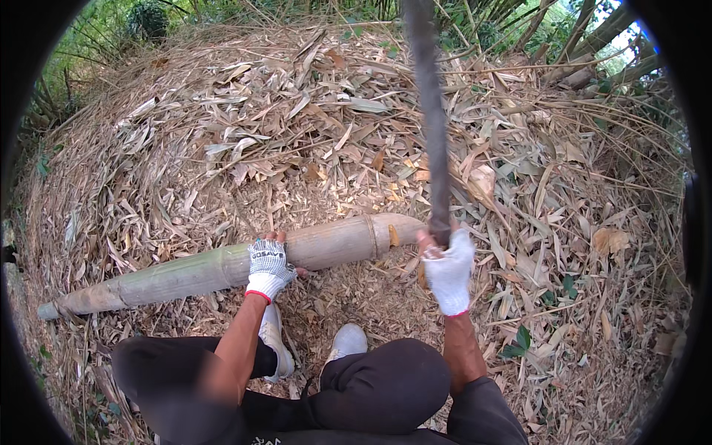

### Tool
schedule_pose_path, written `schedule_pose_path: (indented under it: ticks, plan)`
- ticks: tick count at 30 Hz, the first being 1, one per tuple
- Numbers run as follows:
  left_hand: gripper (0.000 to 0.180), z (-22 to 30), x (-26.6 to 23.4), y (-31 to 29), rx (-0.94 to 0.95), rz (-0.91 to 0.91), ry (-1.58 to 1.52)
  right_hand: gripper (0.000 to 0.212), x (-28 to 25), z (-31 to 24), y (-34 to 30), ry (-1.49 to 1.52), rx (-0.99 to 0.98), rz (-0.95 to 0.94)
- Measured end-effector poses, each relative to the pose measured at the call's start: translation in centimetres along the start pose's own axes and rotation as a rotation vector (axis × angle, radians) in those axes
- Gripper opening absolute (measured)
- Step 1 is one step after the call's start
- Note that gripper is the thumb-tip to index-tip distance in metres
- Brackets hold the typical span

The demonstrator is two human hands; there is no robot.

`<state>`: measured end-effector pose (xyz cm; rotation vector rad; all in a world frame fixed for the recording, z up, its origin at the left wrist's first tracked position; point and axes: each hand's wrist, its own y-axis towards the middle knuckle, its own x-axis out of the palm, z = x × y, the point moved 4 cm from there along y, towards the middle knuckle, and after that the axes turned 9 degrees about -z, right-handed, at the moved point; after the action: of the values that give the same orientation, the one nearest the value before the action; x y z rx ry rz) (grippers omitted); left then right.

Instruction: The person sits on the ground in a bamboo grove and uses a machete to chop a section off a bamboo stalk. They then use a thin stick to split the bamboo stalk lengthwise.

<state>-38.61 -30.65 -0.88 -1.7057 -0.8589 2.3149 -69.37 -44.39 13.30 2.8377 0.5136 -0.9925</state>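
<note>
Brown leaf litter (222, 159), bamboo pole (178, 273); greenery (96, 46)

The bamboo pole (222, 267) presents a woody, matt surface, fairly smooth between ridged nodes. The long dark tool (431, 119) appears metal, dull and mottled. The gloves (450, 273) are knitted cloth; the trousers (386, 386), matt cloth. The leaf litter (259, 144) looks dry, papery, rough.

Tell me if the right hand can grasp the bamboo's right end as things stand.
Probably not: the right hand looks close to the bamboo's right end, but grips a long dark tool.
</note>
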Motion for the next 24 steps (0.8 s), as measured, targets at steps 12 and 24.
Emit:
schedule_pose_path:
  ticks: [12,24]
  plan:
    - [0.107,0.1,-0.8,0.2,-0.024,-0.093,-0.007,0.037,3.4,3.5,-5.5,-0.520,0.565,-0.514]
    - [0.106,-0.4,-0.2,0.2,-0.009,-0.049,0.013,0.030,-4.1,-7.8,-0.8,0.068,-0.128,0.094]
